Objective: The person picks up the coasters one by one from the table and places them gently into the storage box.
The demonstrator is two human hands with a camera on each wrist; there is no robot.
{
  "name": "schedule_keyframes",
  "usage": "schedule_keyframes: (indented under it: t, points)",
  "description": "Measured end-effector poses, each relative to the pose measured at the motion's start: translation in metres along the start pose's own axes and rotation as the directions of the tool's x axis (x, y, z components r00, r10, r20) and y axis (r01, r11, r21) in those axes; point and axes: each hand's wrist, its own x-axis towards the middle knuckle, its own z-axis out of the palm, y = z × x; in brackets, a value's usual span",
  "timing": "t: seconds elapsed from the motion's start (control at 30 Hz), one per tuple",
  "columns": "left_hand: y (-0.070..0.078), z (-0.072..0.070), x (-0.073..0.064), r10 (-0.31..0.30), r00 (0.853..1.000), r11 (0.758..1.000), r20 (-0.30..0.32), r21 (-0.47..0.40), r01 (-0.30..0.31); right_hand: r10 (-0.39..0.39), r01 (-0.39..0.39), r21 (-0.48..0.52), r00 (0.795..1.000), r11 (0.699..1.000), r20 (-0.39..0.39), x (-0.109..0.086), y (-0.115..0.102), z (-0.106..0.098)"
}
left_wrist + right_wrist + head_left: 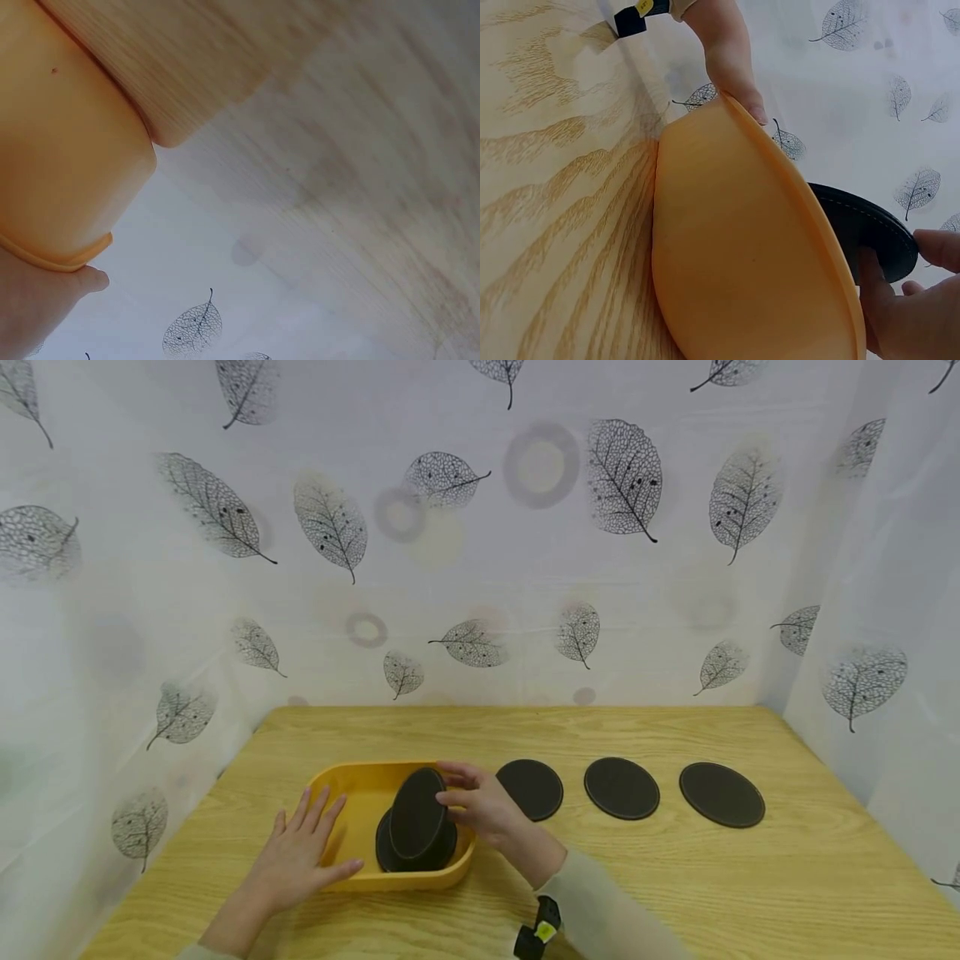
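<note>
- A yellow tray (352,781) sits on the wooden desk (675,877), toward its left half, close to the person.
- The right hand (480,802) pinches a dark oval coaster (417,812) between thumb and fingers (454,770), holding it on edge and tilted over the tray's right part.
- In the right wrist view the same coaster (870,225) shows edge-on above the tray's rim (780,172), with the thumb below it and a fingertip (939,247) at its outer edge.
- Under the lifted coaster lies a short stack of dark coasters (390,856) on the tray's floor, against its right wall.
- The left hand (300,852) lies flat with the fingers straight and spread, palm down at the tray's left front corner; its thumb rests along the front rim.
- The left wrist view shows only the tray's outer wall (67,150), a bit of the hand (45,300) touching its rim, and desk.
- Three more dark coasters lie flat on the desk in a row to the right of the tray: the nearest (534,788) just behind the right hand, the middle one (622,787) and the far one (722,794) set apart from each other.
- A white curtain printed with grey leaves (622,477) closes in the desk at the back and both sides.
</note>
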Motion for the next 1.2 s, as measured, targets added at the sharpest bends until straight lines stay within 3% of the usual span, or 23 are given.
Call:
schedule_keyframes:
  t: [0.2, 0.37, 0.7, 1.2]
  points:
    - [0.000, 0.000, 0.000, 0.001, 1.000, 1.000, 0.011, -0.003, -0.001, -0.015, 0.016, 0.055, 1.000, 0.998, -0.017, -0.001, -0.002, 0.001]
    - [0.000, 0.000, 0.000, 0.006, 1.000, 1.000, 0.012, 0.011, -0.006, -0.034, 0.035, 0.042, 0.999, 0.999, -0.019, -0.004, -0.005, -0.002]
    - [0.001, 0.000, 0.001, 0.005, 1.000, 1.000, 0.010, 0.025, -0.006, -0.079, 0.083, -0.110, 0.996, 0.991, 0.038, -0.011, -0.013, -0.016]
    - [0.001, -0.001, 0.000, 0.004, 1.000, 1.000, 0.011, 0.027, -0.004, -0.099, 0.090, -0.245, 0.995, 0.965, -0.023, -0.019, -0.024, -0.040]
